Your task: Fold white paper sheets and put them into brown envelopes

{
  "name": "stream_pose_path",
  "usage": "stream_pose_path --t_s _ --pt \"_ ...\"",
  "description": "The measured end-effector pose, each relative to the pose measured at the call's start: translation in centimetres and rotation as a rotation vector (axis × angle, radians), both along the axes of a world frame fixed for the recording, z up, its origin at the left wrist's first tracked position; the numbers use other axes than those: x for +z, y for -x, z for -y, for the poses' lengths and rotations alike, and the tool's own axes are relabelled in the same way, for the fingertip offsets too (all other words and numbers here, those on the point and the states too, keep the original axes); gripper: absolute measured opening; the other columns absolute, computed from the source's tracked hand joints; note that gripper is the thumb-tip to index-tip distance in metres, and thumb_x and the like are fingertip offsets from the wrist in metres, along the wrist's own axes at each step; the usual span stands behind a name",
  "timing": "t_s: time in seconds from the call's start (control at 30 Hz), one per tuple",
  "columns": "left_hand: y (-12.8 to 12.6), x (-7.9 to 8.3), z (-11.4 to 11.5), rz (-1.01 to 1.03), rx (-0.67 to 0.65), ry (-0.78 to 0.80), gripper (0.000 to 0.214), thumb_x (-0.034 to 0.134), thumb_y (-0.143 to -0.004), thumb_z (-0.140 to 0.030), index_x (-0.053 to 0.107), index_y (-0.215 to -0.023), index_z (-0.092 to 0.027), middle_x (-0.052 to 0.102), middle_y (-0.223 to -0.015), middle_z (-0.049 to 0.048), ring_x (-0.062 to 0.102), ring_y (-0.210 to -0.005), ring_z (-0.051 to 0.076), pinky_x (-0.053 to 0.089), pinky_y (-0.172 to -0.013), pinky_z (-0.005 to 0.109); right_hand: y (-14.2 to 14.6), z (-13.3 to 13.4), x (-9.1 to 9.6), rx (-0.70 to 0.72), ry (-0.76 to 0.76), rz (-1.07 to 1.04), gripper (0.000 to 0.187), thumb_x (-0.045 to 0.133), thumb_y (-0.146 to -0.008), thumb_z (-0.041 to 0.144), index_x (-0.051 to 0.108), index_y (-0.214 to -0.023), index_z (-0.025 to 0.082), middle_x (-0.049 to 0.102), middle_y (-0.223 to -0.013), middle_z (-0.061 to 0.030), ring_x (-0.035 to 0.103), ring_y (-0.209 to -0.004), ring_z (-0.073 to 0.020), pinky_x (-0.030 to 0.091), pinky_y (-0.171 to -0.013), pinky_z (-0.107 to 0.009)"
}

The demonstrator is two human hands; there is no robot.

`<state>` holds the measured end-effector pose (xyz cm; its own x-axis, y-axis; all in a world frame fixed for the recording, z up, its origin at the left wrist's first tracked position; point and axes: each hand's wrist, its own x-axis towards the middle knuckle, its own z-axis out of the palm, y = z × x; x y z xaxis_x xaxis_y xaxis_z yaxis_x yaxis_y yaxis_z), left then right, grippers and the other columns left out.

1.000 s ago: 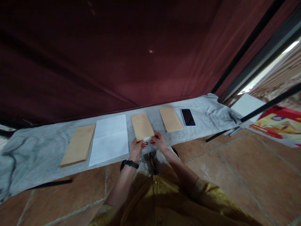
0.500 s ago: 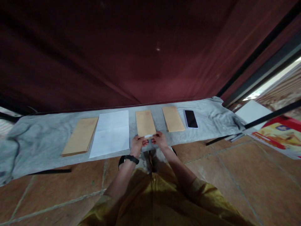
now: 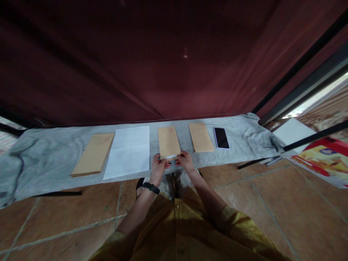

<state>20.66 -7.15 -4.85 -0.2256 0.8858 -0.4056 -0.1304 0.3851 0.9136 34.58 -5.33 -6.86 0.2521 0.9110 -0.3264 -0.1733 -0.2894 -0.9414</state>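
Note:
A brown paper envelope (image 3: 169, 140) lies in front of me, its near end between my two hands. A narrow strip of white paper (image 3: 171, 157) shows at that near end. My left hand (image 3: 159, 165) pinches the envelope's near left corner, and my right hand (image 3: 185, 161) pinches the near right corner. Left of the envelope lies a creased white sheet (image 3: 128, 150), then a stack of brown envelopes (image 3: 94, 152). On the right side is another small stack of brown envelopes (image 3: 200, 137).
A grey cloth (image 3: 49, 152) covers the narrow bench. The phone (image 3: 221, 138) lies right of the right-hand stack. A dark red curtain (image 3: 163, 72) hangs behind. On the floor at right stand a red and yellow box (image 3: 326, 159) and a white board (image 3: 295, 132).
The view has shifted slightly. Both hands keep their places at the envelope's near corners; the left hand's fingers have moved a little. The white strip looks slightly more tilted.

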Motion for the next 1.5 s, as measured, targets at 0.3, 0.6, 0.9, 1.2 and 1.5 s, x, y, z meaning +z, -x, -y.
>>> stream_pose_path --t_s 0.3,0.6,0.9,1.2,1.5 --pt "1.3 0.7 2.4 -0.859 -0.290 -0.624 0.042 0.060 -0.085 -0.018 0.062 -0.127 -0.021 0.059 -0.133 0.0156 0.052 -0.129 0.034 0.038 -0.113 0.052 0.0 0.1 0.4 0.039 0.099 -0.006 0.010 0.064 -0.076 0.019 0.057 -0.081 0.022 0.059 -0.059 0.0059 0.057 -0.046 -0.0124 0.052 -0.046 -0.025" --pt "1.6 -0.8 1.3 -1.206 -0.582 -0.659 0.040 0.048 -0.097 -0.022 0.056 -0.136 -0.017 0.056 -0.146 0.0138 0.053 -0.132 0.029 0.046 -0.108 0.047 -0.9 1.0 1.2 0.122 0.133 0.091 0.026 0.052 -0.087 0.018 0.057 -0.111 0.024 0.067 -0.073 0.0043 0.063 -0.052 -0.0129 0.056 -0.051 -0.024" --pt "1.9 -0.5 1.0 -1.323 -0.651 -0.633 0.037 0.046 -0.100 -0.029 0.061 -0.133 -0.018 0.062 -0.141 0.0102 0.053 -0.131 0.028 0.045 -0.107 0.045 -2.2 3.2 1.7 0.294 -0.108 0.854 0.042 0.051 -0.093 0.014 0.055 -0.135 0.017 0.070 -0.111 -0.0087 0.069 -0.088 -0.0167 0.055 -0.080 -0.027" --pt "1.7 -0.8 0.5 -1.301 -0.601 -0.621 0.033 0.043 -0.102 -0.027 0.067 -0.124 -0.020 0.068 -0.133 0.0080 0.058 -0.123 0.025 0.046 -0.103 0.042 -2.7 3.1 2.0 0.456 -0.170 1.187 0.028 0.052 -0.101 0.027 0.066 -0.125 0.024 0.061 -0.128 -0.0091 0.066 -0.100 -0.0183 0.051 -0.082 -0.025" --pt "0.8 -0.8 1.2 -1.543 -0.707 -0.586 0.040 0.042 -0.098 -0.011 0.061 -0.132 -0.014 0.061 -0.141 0.0124 0.053 -0.128 0.029 0.044 -0.105 0.044 -3.1 2.2 1.1 0.444 -0.181 1.179 0.022 0.052 -0.103 0.031 0.070 -0.113 0.024 0.065 -0.122 -0.0060 0.067 -0.095 -0.0155 0.051 -0.080 -0.022"
